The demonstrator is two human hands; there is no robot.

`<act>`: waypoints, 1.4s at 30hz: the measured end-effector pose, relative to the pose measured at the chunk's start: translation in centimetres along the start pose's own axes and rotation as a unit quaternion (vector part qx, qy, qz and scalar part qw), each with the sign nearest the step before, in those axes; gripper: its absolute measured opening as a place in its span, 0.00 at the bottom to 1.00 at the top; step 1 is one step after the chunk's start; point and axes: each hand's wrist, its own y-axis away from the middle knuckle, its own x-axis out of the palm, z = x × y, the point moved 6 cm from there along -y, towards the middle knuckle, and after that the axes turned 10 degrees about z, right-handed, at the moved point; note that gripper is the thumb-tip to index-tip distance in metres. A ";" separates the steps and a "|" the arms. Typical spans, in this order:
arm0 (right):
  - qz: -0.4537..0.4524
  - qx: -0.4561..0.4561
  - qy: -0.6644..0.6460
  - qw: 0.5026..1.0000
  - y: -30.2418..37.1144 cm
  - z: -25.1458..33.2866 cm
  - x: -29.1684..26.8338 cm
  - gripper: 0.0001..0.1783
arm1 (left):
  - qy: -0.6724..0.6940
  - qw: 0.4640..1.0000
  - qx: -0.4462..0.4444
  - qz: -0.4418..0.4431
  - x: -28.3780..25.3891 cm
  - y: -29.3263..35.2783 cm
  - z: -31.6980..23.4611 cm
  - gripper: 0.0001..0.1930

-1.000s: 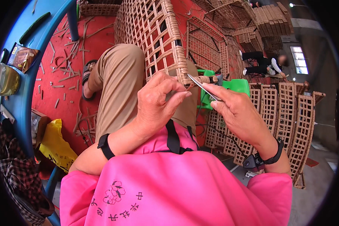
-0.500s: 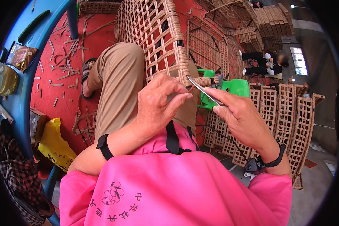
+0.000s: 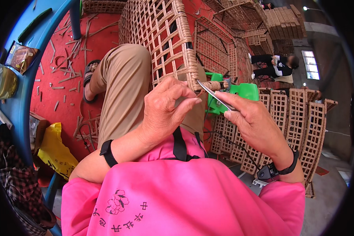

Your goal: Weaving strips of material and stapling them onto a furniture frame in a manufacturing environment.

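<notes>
A woven wicker panel (image 3: 167, 43) in tan strands stands between my knees, with its lower corner close to my hands. My left hand (image 3: 163, 108) is closed beside that corner, thumb and forefinger pinching the end of a thin brown strand (image 3: 199, 94). From the right, my right hand (image 3: 251, 120) grips a slim, pointed metal blade (image 3: 214, 93); its tip touches or nearly touches the corner. Which kind of tool it is cannot be made out, since my fingers cover its rear part. A strand-wrapped leg (image 3: 215, 85) juts rightward from the corner.
A green plastic stool (image 3: 246, 91) is just beyond my right hand. More woven panels (image 3: 293, 126) stand at right, others at the back. At left are a blue table (image 3: 63, 17) and yellow bag (image 3: 57, 151); strand scraps litter the red floor (image 3: 47, 94). Another person (image 3: 277, 67) sits far right.
Both hands hold nearly the same pose, with the blade still at the corner. The view has shifted slightly, and the distant person has moved their arms a little.
</notes>
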 end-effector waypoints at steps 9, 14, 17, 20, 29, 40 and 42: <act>0.045 0.020 0.021 0.999 -0.8 0.5 -1.6 0.21 | -0.007 1.000 -0.001 0.004 0.0 0.0 -0.1 0.05; 0.116 -0.006 0.019 0.993 -2.3 0.5 -2.9 0.22 | -0.015 1.000 -0.007 0.002 -0.2 0.0 -0.1 0.06; 0.144 0.038 0.016 0.989 -2.6 0.9 -3.3 0.23 | -0.013 1.000 -0.009 -0.002 -0.2 -0.1 0.0 0.05; 0.121 0.076 -0.003 0.990 -1.9 1.1 -2.2 0.22 | -0.008 1.000 -0.008 -0.003 -0.1 0.1 -0.1 0.05; 0.029 0.011 -0.064 0.997 -1.1 0.2 -0.1 0.25 | 0.007 1.000 -0.009 -0.008 -0.2 0.2 0.0 0.05; -0.034 -0.023 -0.063 0.997 -0.5 0.1 0.8 0.23 | 0.008 1.000 -0.021 -0.014 -0.1 0.3 -0.1 0.05; -0.039 -0.026 -0.073 0.996 -0.5 -0.4 1.2 0.23 | -0.001 1.000 -0.023 -0.010 -0.1 0.3 -0.1 0.05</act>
